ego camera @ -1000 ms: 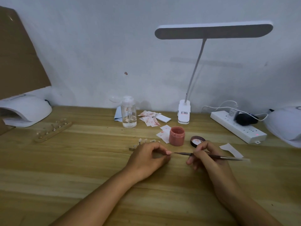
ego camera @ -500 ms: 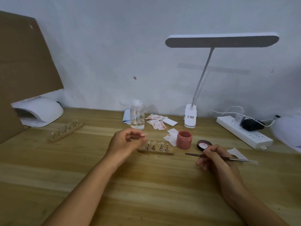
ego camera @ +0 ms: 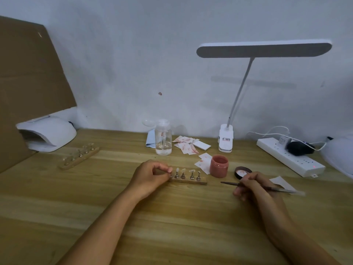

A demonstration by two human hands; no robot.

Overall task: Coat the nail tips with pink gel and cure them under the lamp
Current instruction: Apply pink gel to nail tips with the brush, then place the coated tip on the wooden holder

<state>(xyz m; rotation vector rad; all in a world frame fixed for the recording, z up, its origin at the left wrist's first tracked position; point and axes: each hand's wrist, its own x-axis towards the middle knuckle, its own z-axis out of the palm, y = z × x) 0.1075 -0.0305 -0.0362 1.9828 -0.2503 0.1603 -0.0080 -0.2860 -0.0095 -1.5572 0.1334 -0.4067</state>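
A wooden holder (ego camera: 188, 181) with several nail tips on metal stands lies mid-table. My left hand (ego camera: 150, 175) pinches a nail tip stand at the holder's left end. My right hand (ego camera: 252, 185) grips a thin brush (ego camera: 229, 183), tip pointing left, apart from the holder. The open pink gel jar (ego camera: 219, 166) stands behind the holder, its dark lid (ego camera: 243, 172) beside it. A white curing lamp (ego camera: 47, 135) sits at the far left. A second holder (ego camera: 79, 157) with nail tips lies in front of that lamp.
A clear pump bottle (ego camera: 163, 138), stained paper wipes (ego camera: 186, 145), a desk lamp (ego camera: 226, 138) and a white power strip (ego camera: 290, 156) line the back of the wooden table. Another white lamp (ego camera: 339, 153) sits at the right edge. Cardboard (ego camera: 28, 83) leans at left.
My left hand lifted away from the brush tip, then came down to the left end of the holder with the nail tip stand. My right hand stayed put with the brush.
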